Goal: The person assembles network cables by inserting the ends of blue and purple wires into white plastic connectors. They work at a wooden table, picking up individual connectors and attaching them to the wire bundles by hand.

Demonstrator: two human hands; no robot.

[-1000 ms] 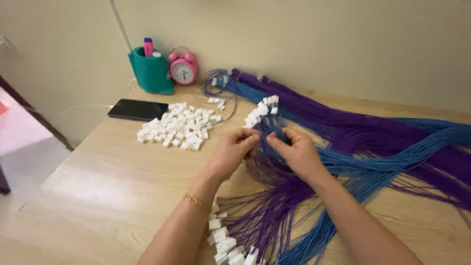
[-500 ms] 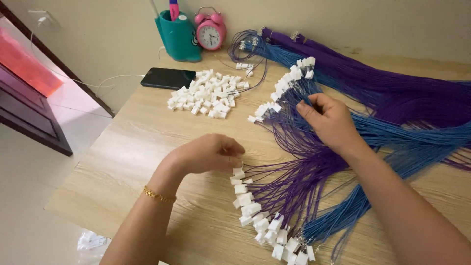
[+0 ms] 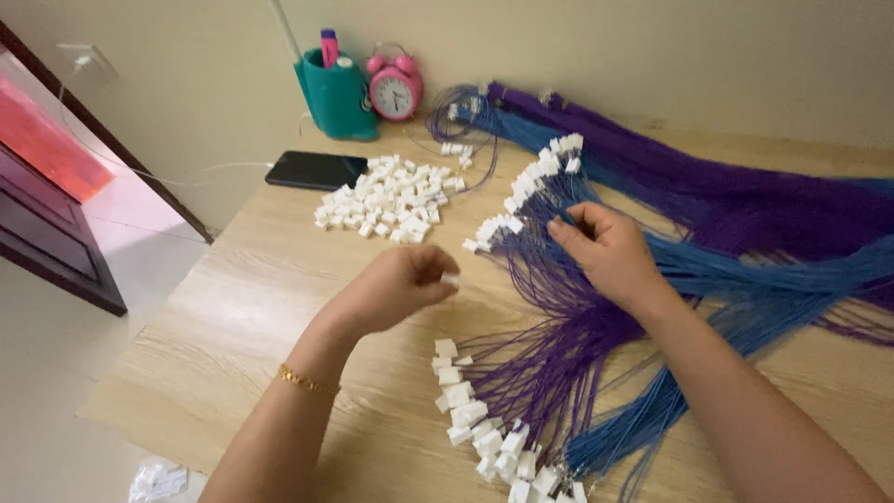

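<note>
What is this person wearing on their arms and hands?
Both forearms are bare, with no sleeves in view and no gloves. The left hand has a thin gold chain bracelet at the wrist. The right hand and its wrist carry nothing that shows.

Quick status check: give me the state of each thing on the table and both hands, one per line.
Left hand: pinching a small white connector.
Right hand: fingers closed on purple wires.
Loose connector pile: scattered, untouched.
Wired connectors: fitted on wire ends, fanned out.
Blue wires: lying across the table.
Phone: screen dark, lying flat.
Alarm clock: upright.
Teal cup: upright, pens inside.
</note>
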